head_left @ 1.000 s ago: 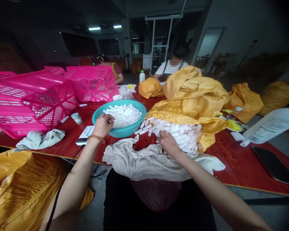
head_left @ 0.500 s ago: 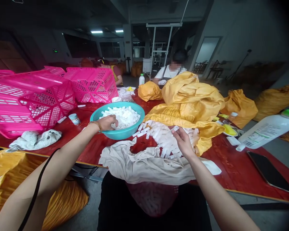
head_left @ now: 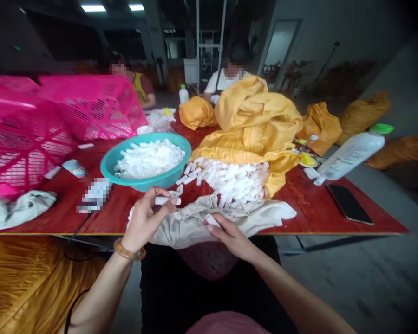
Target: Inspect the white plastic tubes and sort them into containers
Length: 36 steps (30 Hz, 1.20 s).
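My left hand (head_left: 146,219) pinches a short white tube (head_left: 164,201) between thumb and fingertips, held sideways above the table's front edge. Closed around a second white tube (head_left: 212,221) is my right hand (head_left: 232,235), a little lower and to the right. Under both hands lies a crumpled pale cloth (head_left: 184,232). Behind my left hand stands a teal basin (head_left: 146,183) heaped with white tubes (head_left: 153,157). A loose pile of similar tubes (head_left: 237,181) spills from the mouth of a yellow woven sack (head_left: 254,111).
Pink plastic crates (head_left: 94,99) fill the left side. A small jar (head_left: 75,168) and a grey cloth (head_left: 35,206) lie near them. On the right are a phone (head_left: 349,204) and a tilted white bottle (head_left: 350,155) with a green cap. Two people sit across the red table (head_left: 379,213).
My left hand has come out of the basin with a tube, towards my right hand. My right hand has moved left and nearer, off the pile. The camera view has shifted.
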### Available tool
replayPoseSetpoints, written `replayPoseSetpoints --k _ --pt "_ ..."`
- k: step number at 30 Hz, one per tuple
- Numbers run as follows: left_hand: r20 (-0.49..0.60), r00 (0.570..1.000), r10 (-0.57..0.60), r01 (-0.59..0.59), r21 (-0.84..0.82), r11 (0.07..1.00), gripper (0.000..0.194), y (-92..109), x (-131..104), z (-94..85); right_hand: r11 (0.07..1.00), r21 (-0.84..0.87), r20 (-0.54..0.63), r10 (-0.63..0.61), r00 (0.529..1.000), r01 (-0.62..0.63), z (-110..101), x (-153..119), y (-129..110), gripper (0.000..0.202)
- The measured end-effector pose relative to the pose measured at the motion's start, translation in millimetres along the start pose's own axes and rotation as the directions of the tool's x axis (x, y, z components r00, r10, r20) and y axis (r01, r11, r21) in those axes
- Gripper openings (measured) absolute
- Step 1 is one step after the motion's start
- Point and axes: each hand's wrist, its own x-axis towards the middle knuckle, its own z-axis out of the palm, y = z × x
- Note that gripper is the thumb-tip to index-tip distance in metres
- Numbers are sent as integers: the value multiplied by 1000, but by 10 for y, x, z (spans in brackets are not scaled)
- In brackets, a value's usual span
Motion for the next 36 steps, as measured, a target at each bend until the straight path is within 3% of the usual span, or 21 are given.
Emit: replayPoseSetpoints --k 2,5,8,11,13,16,20,25,27,28,30,33,34,36 --pt "48 999 -5 10 -96 995 24 108 -285 301 995 -100 -1 -21 1000 21 90 -155 42 21" --pt "129 990 53 -46 -55 997 17 180 -555 598 986 -166 14 5 1000 -2 91 -305 44 20" --pt "216 973 80 -76 -26 997 14 184 -699 756 959 -282 31 -20 999 28 85 -404 37 19" --pt "292 956 40 -24 -57 998 16 173 -797 862 846 -521 -2 -128 992 108 143 -459 56 14" --pt "300 954 16 16 -102 995 23 155 -836 899 811 -572 -22 -163 986 122 185 -475 64 15" --pt "275 961 -6 67 -213 975 32 88 -829 858 903 -418 38 -88 995 96 190 -486 45 18" --pt "230 969 86 -39 -201 979 13 -43 -772 723 993 -122 157 21 987 -2 127 -500 22 22" --pt "-4 985 173 -171 -198 965 12 -117 -782 702 960 210 266 127 955 -186 122 -505 21 27" --pt "56 973 223 -207 -203 957 10 -95 -782 724 949 218 317 151 936 -227 150 -499 20 27" --pt "119 964 236 -209 -201 957 17 -76 -778 741 965 171 307 140 941 -199 167 -492 24 27" --pt "204 959 198 -157 -200 967 31 -30 -770 790 995 -65 177 80 981 -69 201 -472 40 22" --pt "200 980 16 27 -209 978 40 21 -789 901 838 -545 -53 -39 998 4 225 -430 67 21" --pt "199 979 -34 79 -224 971 42 29 -809 938 777 -630 -71 -54 996 -3 220 -417 69 23" --pt "229 970 -78 137 -254 958 44 27 -859 992 746 -666 -21 -46 999 20 192 -399 61 23"
